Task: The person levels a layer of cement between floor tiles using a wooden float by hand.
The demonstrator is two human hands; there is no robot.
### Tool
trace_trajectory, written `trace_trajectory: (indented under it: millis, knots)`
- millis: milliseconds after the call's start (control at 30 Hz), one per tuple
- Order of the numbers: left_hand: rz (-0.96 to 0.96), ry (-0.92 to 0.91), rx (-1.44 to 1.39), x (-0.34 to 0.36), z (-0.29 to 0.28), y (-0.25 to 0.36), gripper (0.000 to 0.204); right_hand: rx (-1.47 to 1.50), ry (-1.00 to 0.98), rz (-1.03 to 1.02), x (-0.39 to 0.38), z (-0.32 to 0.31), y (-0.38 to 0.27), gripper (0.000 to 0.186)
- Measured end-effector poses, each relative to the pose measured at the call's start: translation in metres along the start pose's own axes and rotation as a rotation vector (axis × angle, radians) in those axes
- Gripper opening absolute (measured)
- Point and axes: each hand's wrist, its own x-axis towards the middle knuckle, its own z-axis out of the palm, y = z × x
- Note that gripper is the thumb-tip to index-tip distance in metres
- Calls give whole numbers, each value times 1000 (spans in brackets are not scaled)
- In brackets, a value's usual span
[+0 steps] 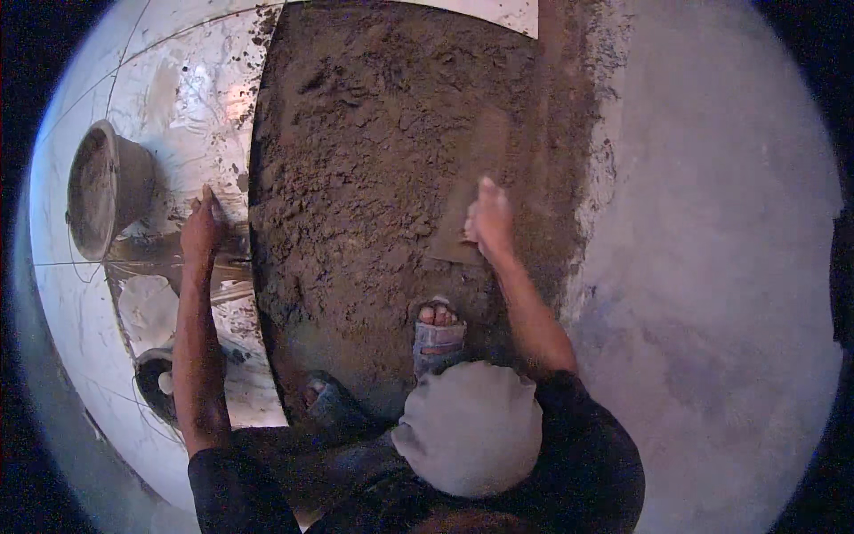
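Note:
My right hand is closed round the handle of a long rectangular plastering trowel. Its flat blade lies on damp brown mortar and looks smeared by motion, so its far end blends in. The mortar is rough and lumpy at the middle, smoother in a strip along the right. My left hand leans on the muddy white tiles to the left, one finger stretched forward and nothing visible in it. Close by on its left stands a mortar-stained bucket.
A second, darker bucket with a wire handle sits beside my left forearm. My foot in a sandal rests on the mortar; another foot is further left. A bare grey surface borders the right side.

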Motion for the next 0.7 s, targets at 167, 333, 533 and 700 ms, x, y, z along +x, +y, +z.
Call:
trace_trajectory:
  millis: [167,333,533,700]
  knots:
    - [3,9,-11,2,-7,9,83,-234,26,-206,56,13,-43,40]
    - [-17,-14,30,10,3,-3,76,1,13,-195,108,28,-77,43]
    - [-15,-24,83,-3,-10,12,54,-170,-26,-239,114,26,-104,44]
    - [35,68,29,1,7,-1,64,95,36,-185,143,25,-110,40]
